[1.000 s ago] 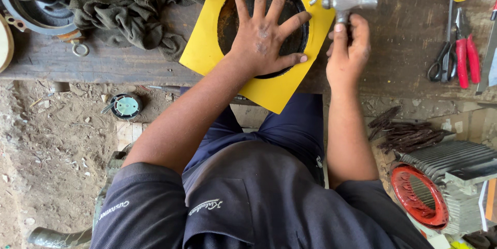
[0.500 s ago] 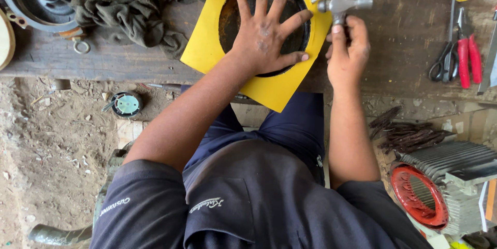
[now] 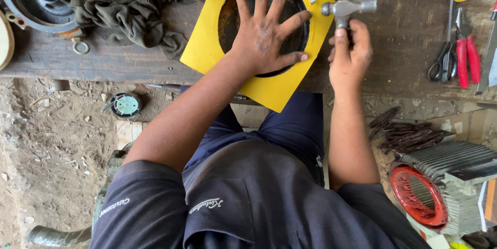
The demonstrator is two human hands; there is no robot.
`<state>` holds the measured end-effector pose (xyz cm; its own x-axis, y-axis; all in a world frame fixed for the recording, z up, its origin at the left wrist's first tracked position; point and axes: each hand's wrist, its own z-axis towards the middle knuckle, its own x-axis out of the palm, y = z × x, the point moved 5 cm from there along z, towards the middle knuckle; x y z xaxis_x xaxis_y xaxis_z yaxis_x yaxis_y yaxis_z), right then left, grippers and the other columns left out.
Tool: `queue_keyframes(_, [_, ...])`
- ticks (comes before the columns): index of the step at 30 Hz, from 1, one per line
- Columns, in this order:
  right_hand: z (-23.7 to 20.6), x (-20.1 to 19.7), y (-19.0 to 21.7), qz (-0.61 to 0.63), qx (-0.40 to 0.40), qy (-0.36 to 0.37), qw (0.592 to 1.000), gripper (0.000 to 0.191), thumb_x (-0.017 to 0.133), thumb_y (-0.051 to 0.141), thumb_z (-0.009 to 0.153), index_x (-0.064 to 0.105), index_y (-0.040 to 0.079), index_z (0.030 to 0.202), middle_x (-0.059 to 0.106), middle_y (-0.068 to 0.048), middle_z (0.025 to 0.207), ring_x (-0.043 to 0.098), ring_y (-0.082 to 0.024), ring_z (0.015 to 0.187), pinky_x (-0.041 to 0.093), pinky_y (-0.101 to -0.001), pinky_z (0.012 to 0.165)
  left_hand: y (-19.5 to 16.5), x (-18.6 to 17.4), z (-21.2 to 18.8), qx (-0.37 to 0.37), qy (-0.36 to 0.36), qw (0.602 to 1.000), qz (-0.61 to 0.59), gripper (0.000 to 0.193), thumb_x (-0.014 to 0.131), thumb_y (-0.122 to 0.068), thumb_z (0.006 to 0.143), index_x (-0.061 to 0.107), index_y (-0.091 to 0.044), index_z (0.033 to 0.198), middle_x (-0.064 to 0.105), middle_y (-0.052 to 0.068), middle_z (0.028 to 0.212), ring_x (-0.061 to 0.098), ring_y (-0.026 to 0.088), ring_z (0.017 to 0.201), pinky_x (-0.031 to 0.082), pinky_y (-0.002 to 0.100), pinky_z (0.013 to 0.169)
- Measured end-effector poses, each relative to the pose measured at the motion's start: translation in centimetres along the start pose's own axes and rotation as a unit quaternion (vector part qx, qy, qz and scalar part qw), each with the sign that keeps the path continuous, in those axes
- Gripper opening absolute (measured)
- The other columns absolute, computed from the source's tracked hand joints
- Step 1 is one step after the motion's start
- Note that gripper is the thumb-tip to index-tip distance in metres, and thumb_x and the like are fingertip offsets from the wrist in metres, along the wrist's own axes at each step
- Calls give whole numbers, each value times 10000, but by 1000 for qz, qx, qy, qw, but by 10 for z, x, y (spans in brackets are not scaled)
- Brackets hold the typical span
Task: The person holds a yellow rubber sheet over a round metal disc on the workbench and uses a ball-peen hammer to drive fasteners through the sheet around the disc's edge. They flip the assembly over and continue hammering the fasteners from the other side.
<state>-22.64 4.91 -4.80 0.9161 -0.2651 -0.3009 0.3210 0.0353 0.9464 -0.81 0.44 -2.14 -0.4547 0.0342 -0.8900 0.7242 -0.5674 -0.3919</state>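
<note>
A yellow square sheet [image 3: 207,36] with a large round cut-out is laid on the dark wooden workbench [image 3: 404,47], one corner hanging over the near edge. Through the cut-out a dark, rusty round plate [image 3: 235,16] is seen, and the two appear to be lined up one over the other. The left hand [image 3: 264,34] is pressed flat over the opening with all fingers spread wide, the palm on the dark plate and the fingertips reaching onto or near the yellow rim; nothing is grasped, the sheet is simply held down.

The right hand [image 3: 349,54] is closed round the handle of a small steel hammer [image 3: 348,6], gripped close under the head, which is held just beside the right edge of the sheet. Near that edge a small pale fastener [image 3: 312,0], possibly a rivet or short nail, is seen on the yellow surface, close to the hammer's face. Whether it is already driven in cannot be told at this size.

As a judgement, the work is at an early stage: the parts are placed and steadied and one fastener is set, while no other fasteners are visible round the rim.

Elsewhere on the bench are lying a crumpled olive rag [image 3: 129,8], scissors [image 3: 440,60] and red-handled pliers [image 3: 466,54]. A red wire fan guard [image 3: 417,197] is seen below the bench.
</note>
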Motion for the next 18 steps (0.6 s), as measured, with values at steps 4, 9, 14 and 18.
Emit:
queue_keyframes(4, [1,-4,3,-5,-14,-5,1000,212,601,97,1141,591,-15,1321,654,-50,950,527,-57,677,414,-225,571,-1,0,0,6,4,1000,-6,752,617,-843,895,557,-383,1487,96,234,1684,-4,605,1493,-15,944,1028])
queue_keyframes(9, [-1,-4,6,-32,-12,2,999,212,609,98,1133,597,-9,1317,659,-39,954,539,-52,680,430,-218,564,-2,-2,0,12,-12,1000,-1,737,642,-836,906,553,-394,1488,89,239,1685,-12,601,1494,-21,944,1027])
queue_keyframes(14, [1,-4,8,4,-9,-6,1000,215,608,99,1129,598,-5,1318,652,-31,933,521,-50,665,409,-217,565,-1,0,1,4,0,1000,-3,738,654,-829,877,553,-405,1473,91,232,1685,-22,598,1495,-28,943,1030])
queue_keyframes(18, [-1,-3,12,-29,-13,2,1000,211,623,98,1123,614,-8,1305,661,-30,944,536,-47,683,420,-222,564,0,2,0,0,11,1000,-6,751,659,-828,863,550,-407,1476,92,237,1688,-24,593,1502,-30,943,1034])
